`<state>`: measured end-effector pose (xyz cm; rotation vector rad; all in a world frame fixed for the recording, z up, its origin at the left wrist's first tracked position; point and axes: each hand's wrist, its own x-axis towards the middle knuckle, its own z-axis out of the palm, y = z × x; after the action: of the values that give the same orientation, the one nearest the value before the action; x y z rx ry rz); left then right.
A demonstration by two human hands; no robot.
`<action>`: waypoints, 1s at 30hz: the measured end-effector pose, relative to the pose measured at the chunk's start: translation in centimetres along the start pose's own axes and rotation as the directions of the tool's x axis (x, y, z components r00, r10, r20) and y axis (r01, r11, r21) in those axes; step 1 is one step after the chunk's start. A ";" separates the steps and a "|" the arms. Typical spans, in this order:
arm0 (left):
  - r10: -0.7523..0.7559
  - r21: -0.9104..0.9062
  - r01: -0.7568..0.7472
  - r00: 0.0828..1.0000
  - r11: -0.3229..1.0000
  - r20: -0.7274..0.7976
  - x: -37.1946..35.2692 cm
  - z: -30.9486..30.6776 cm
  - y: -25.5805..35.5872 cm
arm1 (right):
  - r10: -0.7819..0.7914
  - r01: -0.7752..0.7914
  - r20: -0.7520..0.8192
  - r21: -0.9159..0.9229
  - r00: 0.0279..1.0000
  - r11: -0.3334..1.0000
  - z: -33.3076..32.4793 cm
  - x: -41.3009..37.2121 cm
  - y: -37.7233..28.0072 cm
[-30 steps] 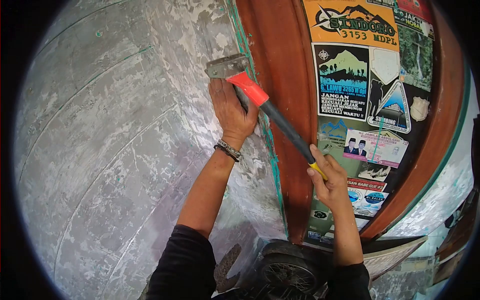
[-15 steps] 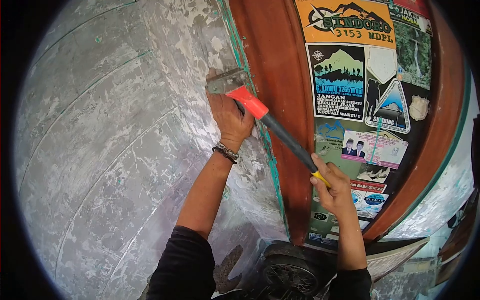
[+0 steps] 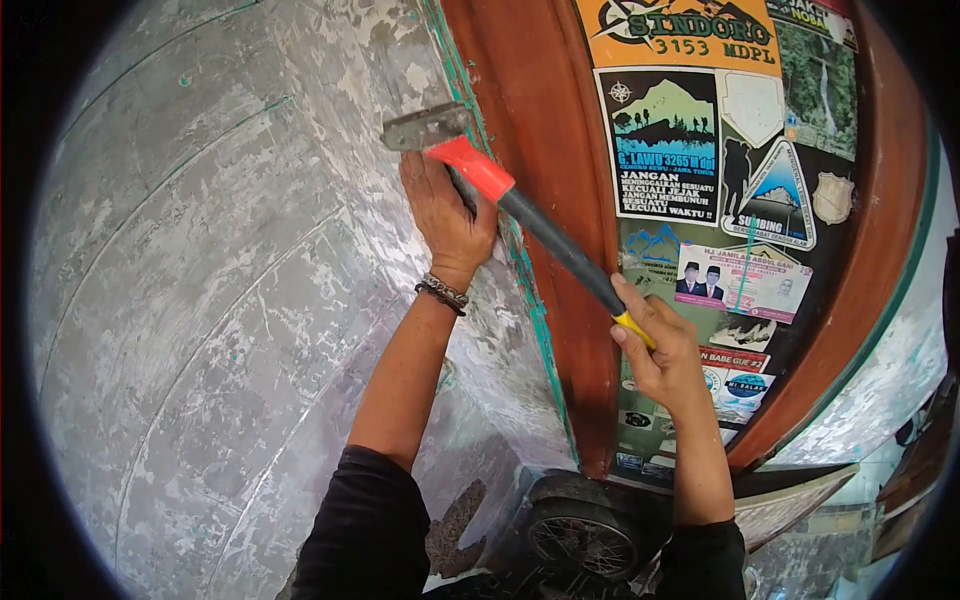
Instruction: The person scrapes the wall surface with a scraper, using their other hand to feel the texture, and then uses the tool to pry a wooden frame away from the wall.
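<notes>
A long-handled scraper (image 3: 555,240) lies slantwise across the view, with a red neck, black shaft and yellow grip end. Its grey metal head (image 3: 425,128) is at the patchy wall edge beside the brown door frame. My right hand (image 3: 662,345) is closed around the yellow grip end. Up at the red neck, my left hand (image 3: 452,225) holds the tool from below; its fingertips are partly hidden behind the head. A dark braided bracelet (image 3: 443,293) circles the left wrist.
Scraped grey wall (image 3: 210,300) with green paint traces fills the left. Brown wooden frame (image 3: 540,130) borders a door panel covered in stickers (image 3: 657,145). Below stands a spoked wheel (image 3: 580,540), near a pale curved panel (image 3: 800,505) at lower right.
The scraper head and both hands have shifted slightly up and left along the wall edge. The camera view has moved a little too; both hands keep their hold.
</notes>
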<state>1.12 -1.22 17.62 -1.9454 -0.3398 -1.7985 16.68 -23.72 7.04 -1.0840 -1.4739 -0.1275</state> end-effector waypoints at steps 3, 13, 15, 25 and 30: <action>-0.011 0.028 0.009 0.997 1.000 0.075 -0.7 0.1 -0.8 | -0.035 0.035 0.011 -0.023 0.999 0.999 0.0 -0.8 0.6; -0.032 0.043 0.027 0.994 0.999 0.101 -0.7 0.0 -0.8 | -0.036 0.036 0.024 0.010 0.999 0.999 -0.1 -0.3 0.6; -0.061 -0.053 0.063 0.998 0.997 0.034 -0.1 -0.2 0.1 | -0.019 0.019 0.006 0.016 1.000 1.000 -0.2 0.3 0.5; -0.027 -0.019 0.028 0.999 0.999 0.037 -0.5 0.2 -0.4 | -0.026 0.025 0.033 0.041 0.999 0.999 -0.8 0.6 0.6; -0.022 0.074 0.016 0.997 0.997 0.077 -0.7 0.1 -0.8 | -0.065 0.064 0.014 0.053 0.998 0.997 -0.4 0.5 0.8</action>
<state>0.74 -0.39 17.08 -1.9707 -0.4447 -1.7012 17.56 -23.25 7.14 -0.9973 -1.5187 -0.1253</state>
